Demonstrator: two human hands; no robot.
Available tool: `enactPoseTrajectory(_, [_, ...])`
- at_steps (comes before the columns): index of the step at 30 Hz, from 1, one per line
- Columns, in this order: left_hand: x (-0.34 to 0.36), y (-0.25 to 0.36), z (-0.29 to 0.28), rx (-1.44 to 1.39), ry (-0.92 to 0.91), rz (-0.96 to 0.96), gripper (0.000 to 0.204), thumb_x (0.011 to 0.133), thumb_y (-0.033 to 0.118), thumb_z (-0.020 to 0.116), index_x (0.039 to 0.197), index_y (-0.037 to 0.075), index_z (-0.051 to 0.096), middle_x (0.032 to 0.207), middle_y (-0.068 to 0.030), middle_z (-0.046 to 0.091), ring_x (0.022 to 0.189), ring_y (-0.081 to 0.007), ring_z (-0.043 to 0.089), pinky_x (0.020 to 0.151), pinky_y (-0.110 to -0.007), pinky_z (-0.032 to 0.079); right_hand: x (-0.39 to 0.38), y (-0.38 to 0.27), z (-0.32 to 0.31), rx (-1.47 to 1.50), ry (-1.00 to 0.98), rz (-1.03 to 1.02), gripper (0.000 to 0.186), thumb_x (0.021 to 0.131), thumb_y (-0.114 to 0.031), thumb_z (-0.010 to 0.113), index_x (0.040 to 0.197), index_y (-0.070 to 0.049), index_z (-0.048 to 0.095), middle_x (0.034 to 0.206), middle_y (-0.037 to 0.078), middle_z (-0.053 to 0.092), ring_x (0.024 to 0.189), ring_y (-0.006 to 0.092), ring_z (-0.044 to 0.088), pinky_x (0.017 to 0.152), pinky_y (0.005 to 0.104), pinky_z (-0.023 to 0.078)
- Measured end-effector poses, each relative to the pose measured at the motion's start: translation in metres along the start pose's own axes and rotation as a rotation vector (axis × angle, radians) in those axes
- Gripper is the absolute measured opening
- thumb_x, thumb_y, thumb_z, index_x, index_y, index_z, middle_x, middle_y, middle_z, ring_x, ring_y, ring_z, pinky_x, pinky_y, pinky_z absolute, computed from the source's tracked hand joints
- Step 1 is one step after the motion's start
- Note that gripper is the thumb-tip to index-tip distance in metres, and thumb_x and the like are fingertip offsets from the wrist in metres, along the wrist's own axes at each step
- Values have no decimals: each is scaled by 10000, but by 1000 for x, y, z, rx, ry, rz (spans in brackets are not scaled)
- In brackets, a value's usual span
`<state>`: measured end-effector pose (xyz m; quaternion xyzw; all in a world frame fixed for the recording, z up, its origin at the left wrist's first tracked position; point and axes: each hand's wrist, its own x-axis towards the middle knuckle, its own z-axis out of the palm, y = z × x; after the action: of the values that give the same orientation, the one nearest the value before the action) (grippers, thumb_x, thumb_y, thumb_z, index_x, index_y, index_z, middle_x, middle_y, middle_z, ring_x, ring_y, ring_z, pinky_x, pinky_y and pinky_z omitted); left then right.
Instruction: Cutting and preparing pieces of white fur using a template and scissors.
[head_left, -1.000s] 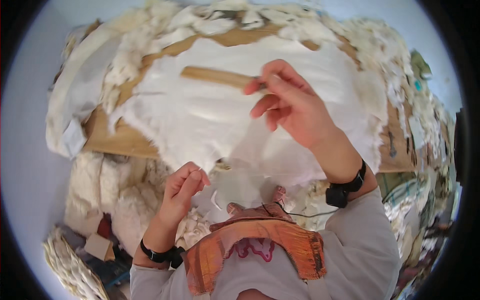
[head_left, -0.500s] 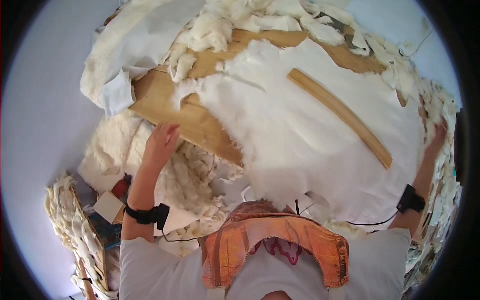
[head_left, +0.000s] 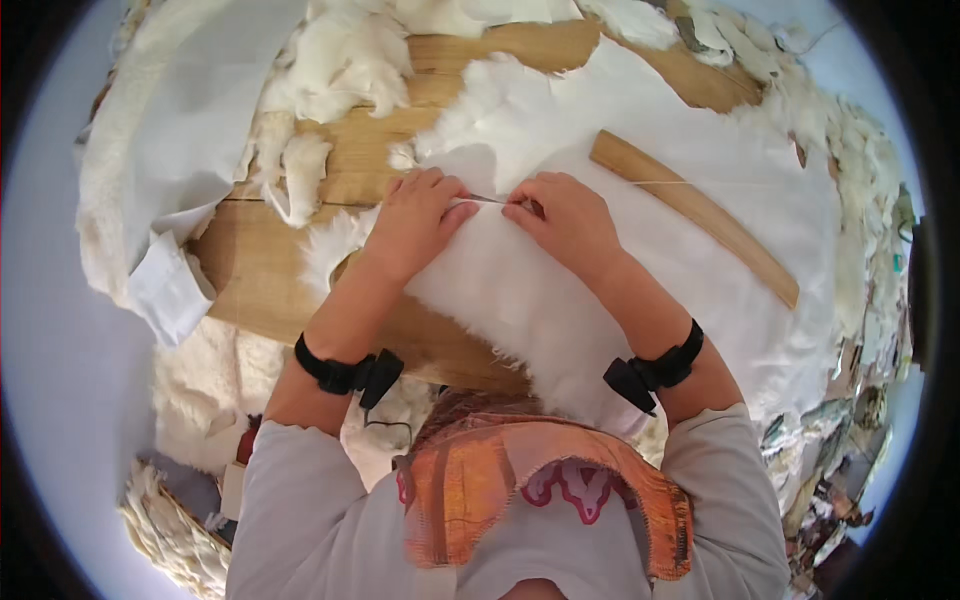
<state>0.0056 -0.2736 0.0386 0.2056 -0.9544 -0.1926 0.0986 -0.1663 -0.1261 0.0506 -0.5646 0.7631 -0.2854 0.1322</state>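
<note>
A large white fur hide (head_left: 540, 330) lies spread over a wooden board, its long hair showing along the left edge. My left hand (head_left: 415, 220) and my right hand (head_left: 572, 222) meet above its upper left part, both closed in a pinch. A thin white thread (head_left: 485, 202) stretches between the fingertips, with a slim dark sliver beside it that I cannot make out. Right of my right hand, a fine white line crosses a curved wooden strip (head_left: 700, 215) lying on the hide.
The wooden board (head_left: 270, 255) shows bare at the left. Fluffy white fur pieces (head_left: 335, 60) lie at its far side. A folded pale hide (head_left: 180, 120) hangs over the left end. Heaped scraps (head_left: 860, 250) line the right side.
Both hands have come in from far apart, the left from the board's near edge and the right from the far right, to pinch together over the hide. The view has shifted slightly.
</note>
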Motion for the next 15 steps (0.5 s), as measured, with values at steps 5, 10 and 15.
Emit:
enactPoseTrajectory(5, [-1,-27,-12,-114,-55,-47,188,886,273,655,974,109,635,982,-67,622,992,-292,580,870,-440,423,0,-5,3,-60,-33,63,167,855,-262,668,819,-98,663,795,56,637,837,277,609,749,414,481])
enactPoseTrajectory(10, [6,-35,-32,105,145,-107,232,877,200,655,1085,97,637,1073,-80,644,1052,-314,587,903,-446,431,5,-14,4,-93,-74,159,150,858,-237,659,818,-93,654,790,62,636,830,277,605,752,411,474])
enactPoseTrajectory(15, [10,-34,-13,-170,82,263,375,845,124,667,1217,141,623,1190,-103,594,1151,-297,522,1005,-411,373,1,-10,9,-84,-22,100,128,844,-205,671,871,-86,634,801,64,628,828,271,598,763,411,467])
